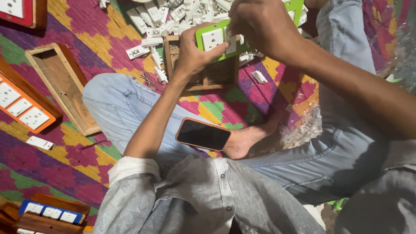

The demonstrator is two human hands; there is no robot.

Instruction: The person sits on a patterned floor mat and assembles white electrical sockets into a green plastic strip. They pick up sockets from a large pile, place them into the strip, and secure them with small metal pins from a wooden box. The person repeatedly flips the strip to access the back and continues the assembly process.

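A green plate (216, 40) with a white socket in it is held up by the left hand (195, 50). A small white part (232, 43) on it is pinched by the right hand (260, 24). A wooden box (208, 73) sits just under both hands. A phone (203, 134) rests on the leg below.

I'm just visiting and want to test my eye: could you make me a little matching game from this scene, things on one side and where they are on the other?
Things:
1. green plate
2. phone
3. orange board
4. blue board

Places:
A. at the bottom left corner, on the mat
B. resting on the person's leg
C. held up in both hands, over a small wooden box
D. at the left edge, beside an open wooden frame

Pairs: 1-C, 2-B, 3-D, 4-A

The left hand grips the plate from below; the right hand works at its top.
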